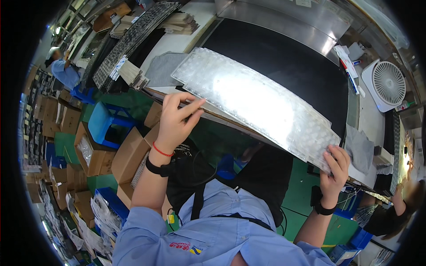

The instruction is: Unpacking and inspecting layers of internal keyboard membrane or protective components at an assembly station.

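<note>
— Factory workshop, seen from above: what is on the worktop (pixel 177 42)?

— At its middle lies a wide black mat (pixel 284 62), and behind it a metal housing (pixel 284 20) runs along the far edge. On the mat, near the front edge of the worktop, a long clear plastic blister tray (pixel 253 99) is held slanted, with many small round cells that shine in the light.

— Who holds the tray?

— The person wearing the camera, in a light blue shirt. The left hand (pixel 177 122) is at the near left corner of the tray; its thumb and fingers are bent and pinch the tray edge there. The right hand (pixel 335 170) grips the opposite end, the fingers curled over the top of the tray and closed on it. Both wrists carry a black band, and the left one also has a thin red string.

— What else is around?

— A grey cloth (pixel 162 68) lies at the left side of the worktop, and another grey cloth (pixel 360 148) at the right front corner. A white round fan (pixel 387 84) stands at the right edge. Dark keyboard-like panels (pixel 133 40) are in rows at the far left. Below the worktop, on the green floor, there are cardboard boxes (pixel 95 150) and a blue stool (pixel 104 122). Another person in blue (pixel 64 71) works far at the left.
</note>
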`<control>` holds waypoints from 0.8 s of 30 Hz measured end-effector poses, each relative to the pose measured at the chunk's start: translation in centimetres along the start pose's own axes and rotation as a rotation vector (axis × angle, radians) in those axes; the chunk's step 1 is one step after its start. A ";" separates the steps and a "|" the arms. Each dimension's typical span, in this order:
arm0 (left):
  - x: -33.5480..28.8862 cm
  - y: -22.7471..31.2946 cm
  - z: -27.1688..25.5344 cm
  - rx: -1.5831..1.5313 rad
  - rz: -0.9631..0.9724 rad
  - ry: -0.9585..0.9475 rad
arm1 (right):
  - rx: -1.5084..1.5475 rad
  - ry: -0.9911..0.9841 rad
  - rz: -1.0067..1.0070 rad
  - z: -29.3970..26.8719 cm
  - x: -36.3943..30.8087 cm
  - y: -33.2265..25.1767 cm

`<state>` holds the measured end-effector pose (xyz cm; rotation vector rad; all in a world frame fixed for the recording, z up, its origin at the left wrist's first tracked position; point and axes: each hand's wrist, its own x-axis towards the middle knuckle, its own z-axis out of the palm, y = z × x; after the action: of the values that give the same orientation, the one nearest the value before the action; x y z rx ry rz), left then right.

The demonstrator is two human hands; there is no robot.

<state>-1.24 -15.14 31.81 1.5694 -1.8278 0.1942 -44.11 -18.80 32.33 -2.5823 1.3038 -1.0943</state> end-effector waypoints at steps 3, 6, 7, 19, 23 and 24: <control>-2.6 -0.3 0.0 -0.283 0.038 0.100 | -0.003 0.005 -0.006 0.1 0.1 0.0; -4.5 0.3 -0.2 -0.596 -0.038 -0.131 | 0.010 0.019 -0.009 0.3 0.2 0.0; -5.1 0.2 -0.1 -0.724 -0.048 -0.287 | 0.023 0.030 -0.007 0.3 0.2 0.0; -5.5 5.5 3.0 -1.362 -0.679 -0.516 | 0.348 0.221 -0.108 0.1 1.1 -3.2; -4.3 8.2 5.0 -1.632 -0.507 -0.812 | 0.469 0.354 -0.175 -1.3 0.6 -4.2; -4.3 8.8 5.6 -1.791 -0.478 -0.848 | 0.469 0.353 -0.176 -1.9 0.2 -4.2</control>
<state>-11.52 -12.49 27.97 0.5570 -1.0878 -1.9580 -42.27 -15.73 35.29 -2.2463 0.7403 -1.7080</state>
